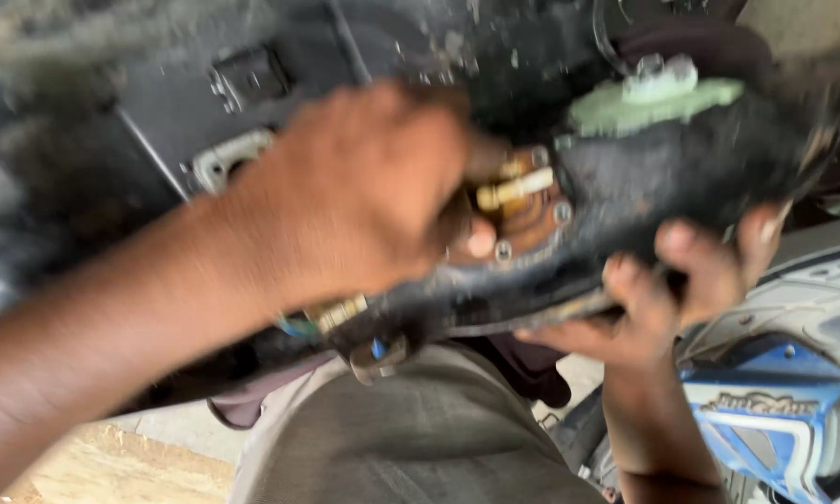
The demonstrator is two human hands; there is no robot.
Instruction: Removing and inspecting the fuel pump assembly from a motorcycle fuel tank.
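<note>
Dirty black cover (681, 187) held up over lap, blurred. Right hand (691, 289) clenched on cover's lower right edge; left hand (364, 187) at brass fitting (518, 201) near cover's middle, grip not discernible. Pale green part (658, 98) at cover's upper edge.

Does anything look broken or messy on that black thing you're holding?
The black part looks very grimy, flecked with pale dirt. A blue wire hangs loose under the left hand. The picture is too blurred to tell breakage.
</note>
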